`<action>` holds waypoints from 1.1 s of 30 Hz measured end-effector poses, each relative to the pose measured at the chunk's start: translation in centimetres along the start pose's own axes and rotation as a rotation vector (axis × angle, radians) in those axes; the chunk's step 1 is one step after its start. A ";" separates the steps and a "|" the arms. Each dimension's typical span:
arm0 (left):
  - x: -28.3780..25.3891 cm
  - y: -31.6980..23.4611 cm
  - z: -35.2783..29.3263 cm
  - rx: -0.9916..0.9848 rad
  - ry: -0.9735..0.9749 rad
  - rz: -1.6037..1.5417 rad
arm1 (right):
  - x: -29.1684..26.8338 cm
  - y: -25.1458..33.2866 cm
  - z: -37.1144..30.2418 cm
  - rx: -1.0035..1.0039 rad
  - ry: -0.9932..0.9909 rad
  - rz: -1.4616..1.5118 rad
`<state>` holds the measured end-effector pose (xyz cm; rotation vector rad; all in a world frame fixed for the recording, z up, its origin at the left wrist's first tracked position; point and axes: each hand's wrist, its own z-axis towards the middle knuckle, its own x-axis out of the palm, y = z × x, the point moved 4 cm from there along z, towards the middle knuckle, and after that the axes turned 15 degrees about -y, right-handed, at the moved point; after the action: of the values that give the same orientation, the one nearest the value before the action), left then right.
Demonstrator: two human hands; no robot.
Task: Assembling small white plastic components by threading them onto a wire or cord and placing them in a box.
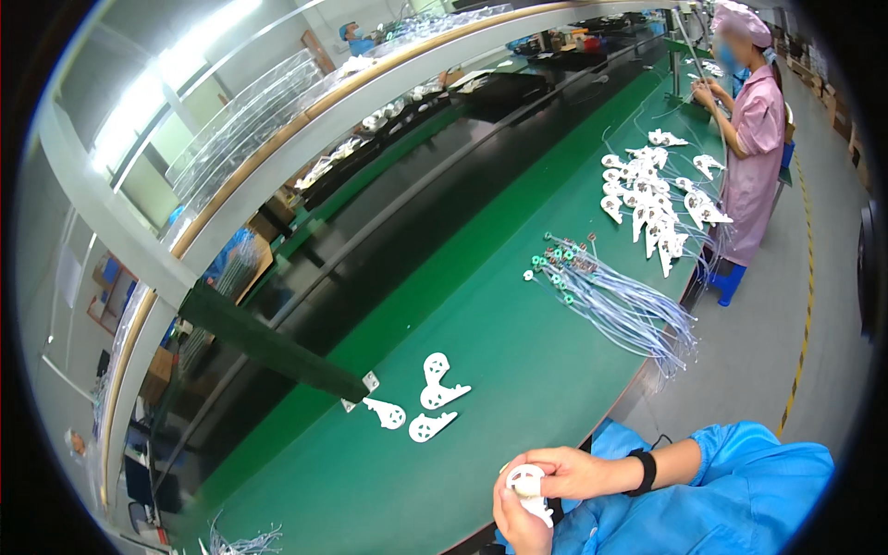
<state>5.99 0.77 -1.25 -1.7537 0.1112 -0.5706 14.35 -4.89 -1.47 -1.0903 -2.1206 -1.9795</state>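
Note:
A white plastic part with a round, ring-like end (527, 483) is held up between both hands just off the near table edge. My left hand (520, 520) is closed around it from the left and below. From the right, my right hand (566, 470) grips the same part, its thumb pressed at the round end. The fingers hide some of it. Similar white parts with round, spoked ends lie on the green table ahead: an S-shaped pair (437, 381), a single one (431, 426) and another (388, 413) by the post foot.
A bundle of thin grey-blue cables (620, 301) with green ends overhangs the table's right edge. Beyond it lies a heap of white parts with wires (652, 199). A co-worker in pink (754, 139) stands at the far right. A dark post (277, 342) rises from the table.

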 end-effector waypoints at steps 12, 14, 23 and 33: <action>0.1 -2.3 -1.7 0.081 -0.028 0.239 | 0.0 -0.7 -0.2 -0.039 0.096 -0.165; 0.2 -2.3 -1.8 0.066 -0.026 0.240 | 0.2 -0.2 -0.5 -0.027 0.088 -0.224; 0.9 -2.7 -2.2 0.118 -0.042 0.313 | -0.4 -1.0 -0.5 -0.124 0.010 -0.292; 0.7 0.6 0.9 -0.248 0.020 -0.184 | -0.6 -0.2 0.7 -0.031 -0.058 -0.139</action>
<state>7.11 1.10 -1.75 -2.0128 0.0351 -0.7330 14.97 -4.56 -2.06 -1.0442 -2.2606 -2.0710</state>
